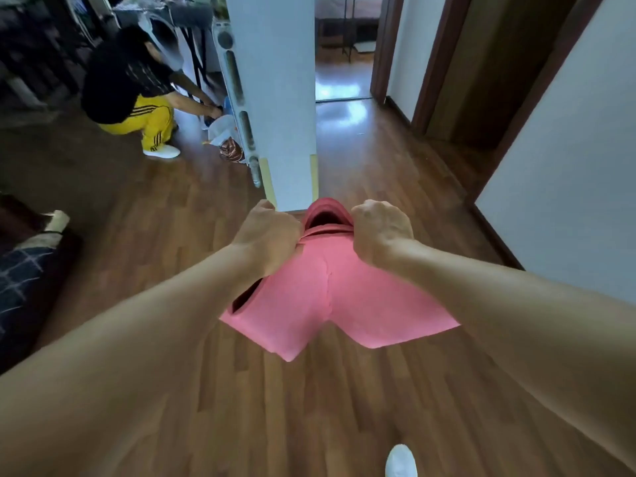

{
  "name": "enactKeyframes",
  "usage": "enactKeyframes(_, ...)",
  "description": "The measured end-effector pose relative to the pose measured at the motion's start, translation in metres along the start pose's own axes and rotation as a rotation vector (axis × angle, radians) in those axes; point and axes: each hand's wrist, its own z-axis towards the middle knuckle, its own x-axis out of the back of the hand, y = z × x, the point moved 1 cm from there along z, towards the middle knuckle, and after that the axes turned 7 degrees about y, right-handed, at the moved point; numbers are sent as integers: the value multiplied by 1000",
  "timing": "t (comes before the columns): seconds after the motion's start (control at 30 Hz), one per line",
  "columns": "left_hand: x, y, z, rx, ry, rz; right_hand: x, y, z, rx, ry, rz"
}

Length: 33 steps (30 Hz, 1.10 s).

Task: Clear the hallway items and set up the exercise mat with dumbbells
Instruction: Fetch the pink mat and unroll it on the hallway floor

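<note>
A pink exercise mat point(330, 297) hangs in the air over the wooden floor point(292, 407), bent and partly folded, with a curled end showing between my hands. My left hand point(266, 235) grips its far edge on the left side. My right hand point(380, 230) grips the same edge on the right. Both fists are closed on the mat and both arms are stretched forward. No dumbbells are in view.
A white pillar point(282, 98) stands just beyond the mat. A crouching person in yellow trousers point(137, 98) handles bags point(227, 136) at the left. A hallway with doorways runs ahead on the right point(344, 132). A dark sofa point(24, 277) sits at the left. My white shoe point(401, 461) shows below.
</note>
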Motion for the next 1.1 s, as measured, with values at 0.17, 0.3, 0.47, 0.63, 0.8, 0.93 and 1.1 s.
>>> enactKeyframes(0.17, -87, -2, 46, 6, 107, 75, -73, 21, 63, 103, 20, 17)
enactKeyframes(0.3, -175, 11, 55, -21, 218, 86, -158, 30, 80, 104, 47, 43)
enactKeyframes(0.47, -305, 56, 38, -37, -25, -223, -282, 49, 57, 84, -235, 10)
enactKeyframes(0.63, -376, 84, 23, 55, -148, -742, -356, 57, 54, 77, -819, -248)
enactKeyframes(0.8, -419, 114, 18, 114, -304, -773, -402, 53, 57, 220, -937, -269)
enactKeyframes(0.93, -450, 136, 9, 53, -536, -836, -453, 38, 43, 222, -1106, -215)
enactKeyframes(1.1, -491, 156, -6, 62, -832, -985, -505, 28, 23, 282, -1134, -343)
